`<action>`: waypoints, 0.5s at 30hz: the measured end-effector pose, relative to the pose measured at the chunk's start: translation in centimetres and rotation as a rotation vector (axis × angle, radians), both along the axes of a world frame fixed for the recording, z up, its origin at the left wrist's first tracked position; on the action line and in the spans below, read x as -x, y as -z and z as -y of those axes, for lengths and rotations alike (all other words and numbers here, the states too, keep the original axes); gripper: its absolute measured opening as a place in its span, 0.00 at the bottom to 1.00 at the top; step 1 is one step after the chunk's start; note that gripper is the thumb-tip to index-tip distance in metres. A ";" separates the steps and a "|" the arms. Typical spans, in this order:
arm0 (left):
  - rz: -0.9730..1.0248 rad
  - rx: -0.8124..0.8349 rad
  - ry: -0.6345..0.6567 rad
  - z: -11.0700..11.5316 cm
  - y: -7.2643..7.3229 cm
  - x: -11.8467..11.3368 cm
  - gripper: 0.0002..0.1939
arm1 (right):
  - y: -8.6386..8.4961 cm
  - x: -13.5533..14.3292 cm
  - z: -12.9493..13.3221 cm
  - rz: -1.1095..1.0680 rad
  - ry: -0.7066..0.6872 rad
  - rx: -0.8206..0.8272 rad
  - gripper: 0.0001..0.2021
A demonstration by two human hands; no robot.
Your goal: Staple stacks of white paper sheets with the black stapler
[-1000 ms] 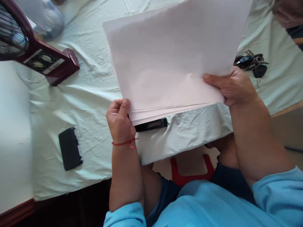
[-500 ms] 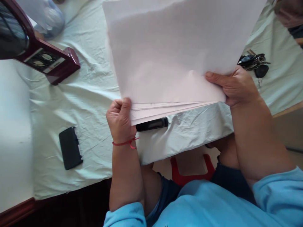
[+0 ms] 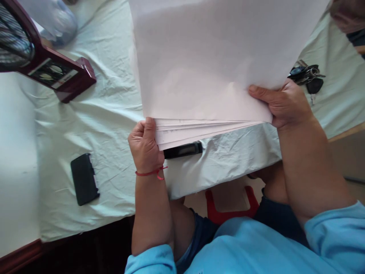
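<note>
A stack of white paper sheets (image 3: 216, 64) is held up over the table between both hands. My left hand (image 3: 146, 146) pinches its near left corner, thumb on top and fingers underneath; a red string is tied round that wrist. My right hand (image 3: 288, 102) grips the near right corner, its thumb stretched across the top sheet. Along the near edge the sheets are fanned at the left, and faint print shows on the lower ones. Just below that edge lies a black object (image 3: 184, 150) like a stapler, partly hidden by the paper and my left hand.
The table wears a pale green cloth (image 3: 114, 95). A black case-like object (image 3: 84, 179) lies at left, below a dark red electric clock or fan (image 3: 71, 78) and a plastic bag (image 3: 61, 23). Keys (image 3: 309, 76) rest at right. A red stool (image 3: 230, 215) stands under the front edge.
The near edges of the sheets have spread wider apart at the left, showing more print. The top sheet has shifted slightly up and right. My hands have barely moved.
</note>
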State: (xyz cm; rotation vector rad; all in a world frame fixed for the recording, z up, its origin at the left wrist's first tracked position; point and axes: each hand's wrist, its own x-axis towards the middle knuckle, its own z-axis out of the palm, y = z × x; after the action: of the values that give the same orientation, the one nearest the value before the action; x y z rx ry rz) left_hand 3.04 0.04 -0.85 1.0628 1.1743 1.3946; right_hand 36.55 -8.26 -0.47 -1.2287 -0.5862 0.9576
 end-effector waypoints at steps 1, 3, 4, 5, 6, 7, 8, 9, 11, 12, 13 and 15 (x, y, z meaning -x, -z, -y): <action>-0.004 -0.007 -0.008 0.0 0.1 0.1 0.32 | 0.0 0.0 0.0 0.002 -0.002 -0.003 0.36; -0.013 -0.015 -0.012 -0.1 0.2 0.0 0.32 | 0.0 0.0 -0.1 0.012 -0.013 -0.006 0.37; -0.014 -0.017 -0.007 -0.1 0.2 -0.1 0.31 | 0.1 0.0 -0.2 0.021 -0.020 -0.008 0.38; -0.012 -0.019 -0.003 -0.1 0.2 -0.2 0.30 | 0.1 0.0 -0.3 0.031 -0.028 -0.012 0.39; -0.005 -0.019 -0.003 -0.2 0.1 -0.3 0.30 | 0.1 0.0 -0.3 0.043 -0.036 -0.020 0.40; 0.003 -0.018 -0.007 -0.2 0.1 -0.4 0.30 | 0.2 0.0 -0.3 0.058 -0.041 -0.032 0.41; 0.004 -0.019 -0.011 -0.3 0.1 -0.4 0.31 | 0.2 0.1 -0.3 0.072 -0.046 -0.045 0.42; -0.004 -0.026 -0.016 -0.4 0.1 -0.4 0.32 | 0.2 0.2 -0.3 0.085 -0.047 -0.061 0.41; -0.050 -0.048 -0.010 -0.8 0.3 0.0 0.33 | 0.2 0.4 -0.1 0.103 -0.044 -0.095 0.38; -0.080 -0.066 -0.004 -1.1 0.4 0.3 0.33 | 0.2 0.5 0.0 0.108 -0.048 -0.105 0.36; -0.105 -0.083 0.003 -1.3 0.5 0.7 0.32 | 0.1 0.5 0.1 0.113 -0.059 -0.107 0.35; -0.119 -0.113 0.001 -1.8 0.7 1.3 0.29 | -0.1 0.5 0.2 0.131 -0.081 -0.086 0.33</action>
State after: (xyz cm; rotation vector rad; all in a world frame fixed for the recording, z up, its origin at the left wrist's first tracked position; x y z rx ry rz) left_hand 1.70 1.80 -1.60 1.2407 1.1913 1.4271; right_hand 36.01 -8.51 -0.35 -1.2041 -0.7778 0.9145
